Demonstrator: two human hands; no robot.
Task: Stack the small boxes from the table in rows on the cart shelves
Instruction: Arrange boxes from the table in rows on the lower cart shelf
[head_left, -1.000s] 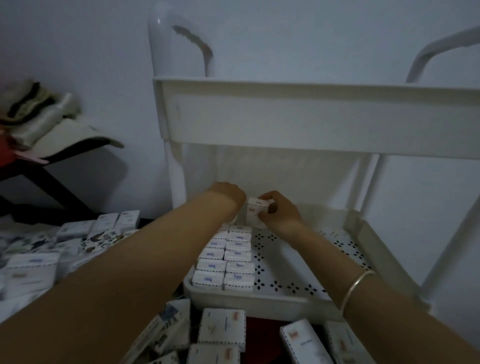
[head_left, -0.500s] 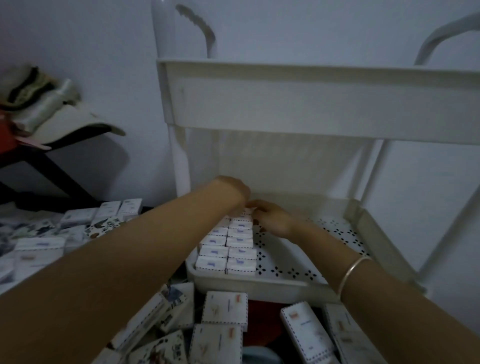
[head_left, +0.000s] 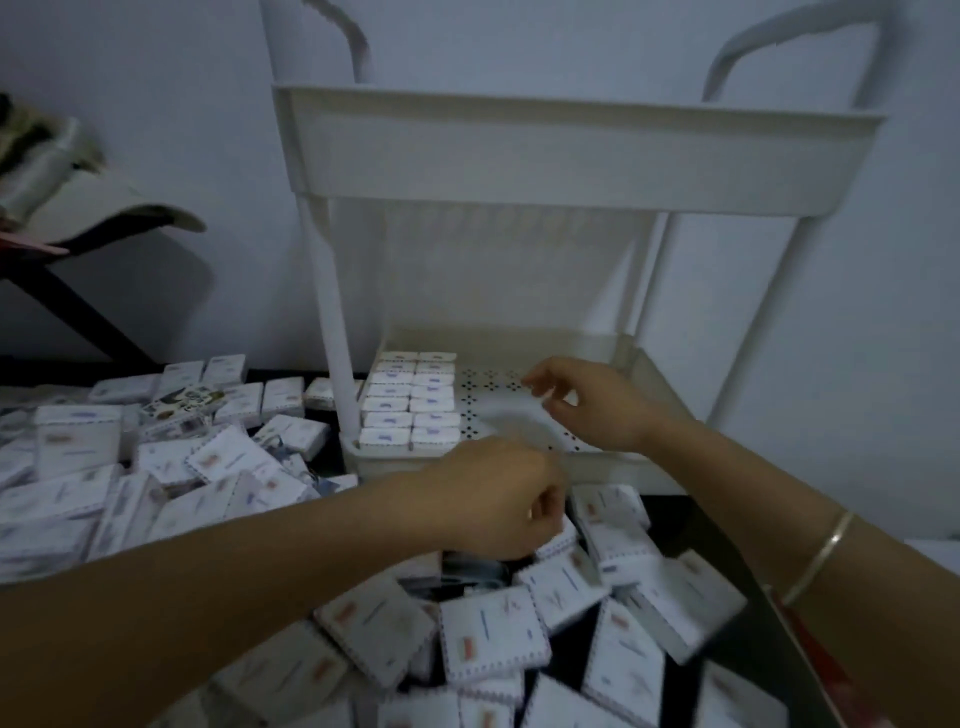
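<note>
Two neat rows of small white boxes (head_left: 410, 400) fill the left side of the white cart's lower shelf (head_left: 613, 470). The perforated right part of that shelf is bare. My right hand (head_left: 587, 405) hovers above this bare part with fingers loosely bent and nothing in it. My left hand (head_left: 498, 499) is just in front of the shelf's front rim, above the loose boxes (head_left: 493, 639) heaped on the dark table. Its fingers are curled and I see no box in them.
More loose boxes (head_left: 78, 452) spread over the table to the left of the cart post (head_left: 332, 332). The cart's upper shelf (head_left: 571, 156) hangs over the lower one. A dark stand with folded cloth (head_left: 52, 182) is at the far left.
Both hands have pulled back from the far end of the rows, where the right hand set down a box. The left hand now is over the table pile. The view dropped.
</note>
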